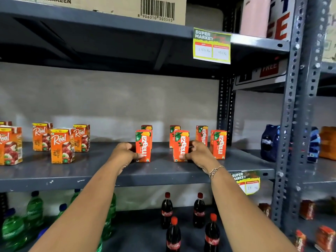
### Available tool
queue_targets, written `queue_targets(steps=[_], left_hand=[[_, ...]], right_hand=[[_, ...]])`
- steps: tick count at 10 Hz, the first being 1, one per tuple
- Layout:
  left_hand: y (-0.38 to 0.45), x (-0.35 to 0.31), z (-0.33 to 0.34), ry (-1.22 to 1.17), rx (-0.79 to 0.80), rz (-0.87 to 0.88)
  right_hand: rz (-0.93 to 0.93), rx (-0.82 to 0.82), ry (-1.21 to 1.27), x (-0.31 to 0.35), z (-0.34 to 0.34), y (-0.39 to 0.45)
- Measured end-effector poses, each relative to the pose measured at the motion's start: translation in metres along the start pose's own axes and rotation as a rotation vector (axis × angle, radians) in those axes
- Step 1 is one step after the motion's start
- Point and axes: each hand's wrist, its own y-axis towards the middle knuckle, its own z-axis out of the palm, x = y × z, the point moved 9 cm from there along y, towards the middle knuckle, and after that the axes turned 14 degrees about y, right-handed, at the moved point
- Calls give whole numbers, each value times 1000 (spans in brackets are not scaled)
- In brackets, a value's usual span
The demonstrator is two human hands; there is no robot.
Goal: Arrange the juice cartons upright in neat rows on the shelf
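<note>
Several orange Maaza cartons stand upright in two rows on the grey shelf (91,171). My left hand (125,151) grips the front-left Maaza carton (143,142) from its left side, thumb on its front. My right hand (197,151) grips the front-middle Maaza carton (181,142) from its right side. Another front carton (219,144) stands to the right, with three more cartons (174,132) behind. On the left, several Real apple cartons (61,145) stand upright in a looser group.
A slotted steel upright (291,124) bounds the shelf at the right, with blue packets (270,142) beyond it. A price tag (211,45) hangs from the shelf above. Cola bottles (167,210) and green bottles (34,208) stand on the shelf below.
</note>
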Motion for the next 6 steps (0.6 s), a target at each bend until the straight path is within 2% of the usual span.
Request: queue_targets(steps=[5, 6], left_hand=[[-1, 3, 1, 9, -14, 5], [-10, -5, -12, 127, -197, 53]], right_hand=[[16, -13, -63, -3, -2, -1], [-106, -152, -26, 13, -13, -12]])
